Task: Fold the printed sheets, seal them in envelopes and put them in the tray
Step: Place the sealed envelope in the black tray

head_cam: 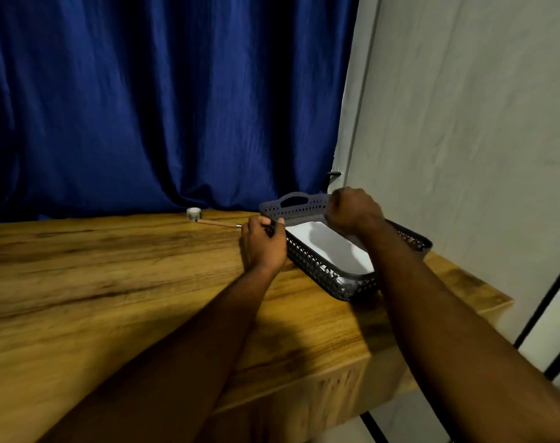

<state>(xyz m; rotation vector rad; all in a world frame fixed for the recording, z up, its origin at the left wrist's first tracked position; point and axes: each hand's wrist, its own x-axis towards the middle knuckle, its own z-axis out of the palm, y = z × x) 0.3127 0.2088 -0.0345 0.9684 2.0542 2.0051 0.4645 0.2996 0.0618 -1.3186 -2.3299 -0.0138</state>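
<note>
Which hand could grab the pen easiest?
Probably left. The pen lies just beyond the left hand, which grips the tray by its rim. The right hand is curled over the tray, farther off.

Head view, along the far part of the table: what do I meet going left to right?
Small tape roll → brown pen → left hand → right hand. The tray spans both hands, so it is left out.

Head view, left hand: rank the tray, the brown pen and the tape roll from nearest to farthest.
1. tray: in contact; the left hand grips its left rim.
2. brown pen: lying just left of the hand, its metal tip pointing toward it.
3. tape roll: farthest, past the pen's other end, near the back edge of the table.
</note>
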